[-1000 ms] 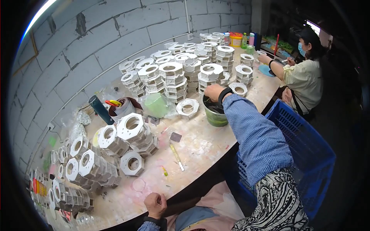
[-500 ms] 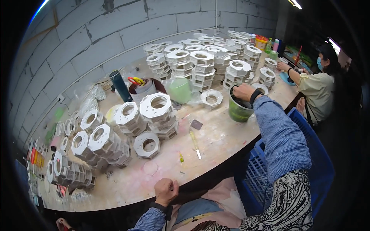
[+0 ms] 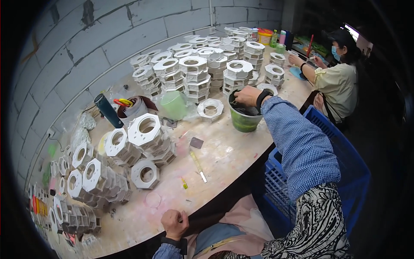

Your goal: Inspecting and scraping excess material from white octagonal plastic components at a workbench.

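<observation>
The left hand (image 3: 174,223) was curled into a loose fist at the front edge of the worktop (image 3: 217,175). Farther right, near that same edge, stood a greenish bucket (image 3: 244,122); the right hand (image 3: 246,96) dipped its fingers inside, so whether they gripped anything could not be told.

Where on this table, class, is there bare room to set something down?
Bare patches: between the yellow tool and the tub; between the left hand and the left stacks. Crowded: by the wall, where far stacks cluster.
</observation>
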A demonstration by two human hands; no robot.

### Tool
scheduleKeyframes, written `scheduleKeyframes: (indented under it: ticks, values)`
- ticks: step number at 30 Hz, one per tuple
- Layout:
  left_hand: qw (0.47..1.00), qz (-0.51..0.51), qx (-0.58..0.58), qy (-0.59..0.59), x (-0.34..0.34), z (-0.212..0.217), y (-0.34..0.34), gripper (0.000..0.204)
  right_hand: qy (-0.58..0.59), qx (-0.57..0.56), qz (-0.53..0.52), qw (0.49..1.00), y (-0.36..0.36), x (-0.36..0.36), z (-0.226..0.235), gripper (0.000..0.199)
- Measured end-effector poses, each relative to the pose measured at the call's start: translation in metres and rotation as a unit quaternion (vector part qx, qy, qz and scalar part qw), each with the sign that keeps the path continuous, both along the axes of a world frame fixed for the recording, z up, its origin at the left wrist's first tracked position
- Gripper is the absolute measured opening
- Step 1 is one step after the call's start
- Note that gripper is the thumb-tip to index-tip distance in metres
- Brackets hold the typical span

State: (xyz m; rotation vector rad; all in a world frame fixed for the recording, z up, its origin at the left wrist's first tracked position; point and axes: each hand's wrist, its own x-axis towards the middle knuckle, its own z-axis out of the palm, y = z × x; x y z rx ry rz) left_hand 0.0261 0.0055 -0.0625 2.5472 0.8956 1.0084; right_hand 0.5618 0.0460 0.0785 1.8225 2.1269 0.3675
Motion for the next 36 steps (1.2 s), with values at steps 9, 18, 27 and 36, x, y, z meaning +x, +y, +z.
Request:
scheduleKeyframes:
  ticks: [9,18,27,36]
  values:
    - [1.0,0.001,0.006,0.003,0.003,0.001,0.0,0.025,-0.035,0.03,0.02,0.999,-0.003,-0.005,-0.002,0.011]
    - [1.0,-0.002,0.018,0.002,0.002,-0.002,0.0,0.024,-0.038,0.01,0.071,0.997,0.002,-0.003,-0.004,0.012]
    - [1.0,0.006,0.014,0.003,0.0,-0.001,-0.002,0.023,0.002,0.031,-0.063,0.998,0.009,-0.007,-0.014,0.014]
    - [1.0,0.001,0.018,0.006,0.001,-0.003,0.001,0.023,0.06,0.059,-0.096,0.992,0.004,-0.002,-0.004,0.015]
